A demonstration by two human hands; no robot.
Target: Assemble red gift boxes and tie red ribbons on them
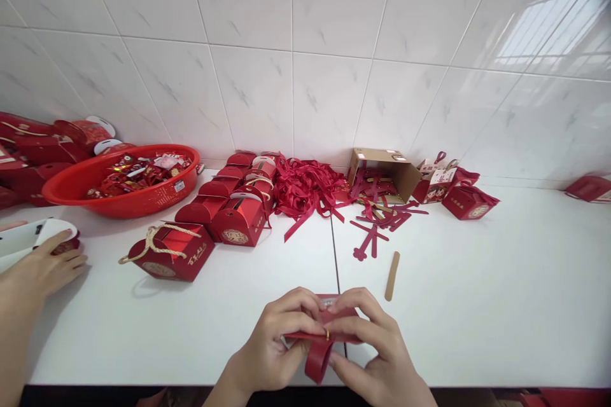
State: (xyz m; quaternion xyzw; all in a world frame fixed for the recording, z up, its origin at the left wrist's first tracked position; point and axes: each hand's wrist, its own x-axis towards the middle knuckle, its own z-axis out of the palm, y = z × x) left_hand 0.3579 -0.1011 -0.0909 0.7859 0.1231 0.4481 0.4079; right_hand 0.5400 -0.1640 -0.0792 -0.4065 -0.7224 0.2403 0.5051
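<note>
My left hand and my right hand meet at the table's front edge, both closed on a small red gift box. A dark red strap hangs from the box in a loop toward me. Beside the strap's top, a small gold-coloured piece shows between my fingertips. My fingers cover much of the box, so its full shape is hidden. Beyond my hands lies a flat tan strip.
At left, another person's hand rests on an open box. Behind stand a red basket of wrapped sweets, a rope-handled red box, rows of red boxes, a ribbon heap, a cardboard carton with straps, and a red box.
</note>
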